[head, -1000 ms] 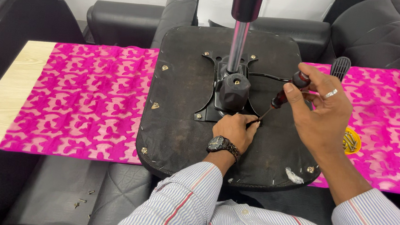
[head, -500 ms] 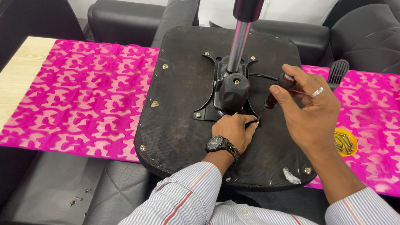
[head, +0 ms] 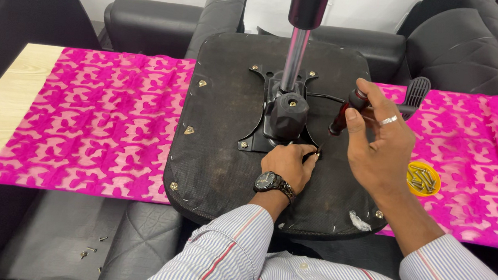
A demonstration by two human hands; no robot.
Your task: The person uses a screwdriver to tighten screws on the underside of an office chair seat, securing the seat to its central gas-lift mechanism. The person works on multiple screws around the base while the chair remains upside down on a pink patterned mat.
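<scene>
while the left hand (head: 288, 165) pinches the screwdriver (head: 341, 115) tip steady on the upturned seat base (head: 221, 113) — guiding it — the right hand (head: 377, 140) grips its handle to turn.

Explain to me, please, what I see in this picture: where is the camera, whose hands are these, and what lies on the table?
The camera sits on a person's head and looks down at their own two hands. On the table lies a pink patterned cloth. On it rests an upturned chair seat, with its metal column pointing up. The right hand holds a dark red-handled screwdriver. The left hand, with a wristwatch, steadies its tip near the bracket. A small yellow dish holds screws.
</scene>
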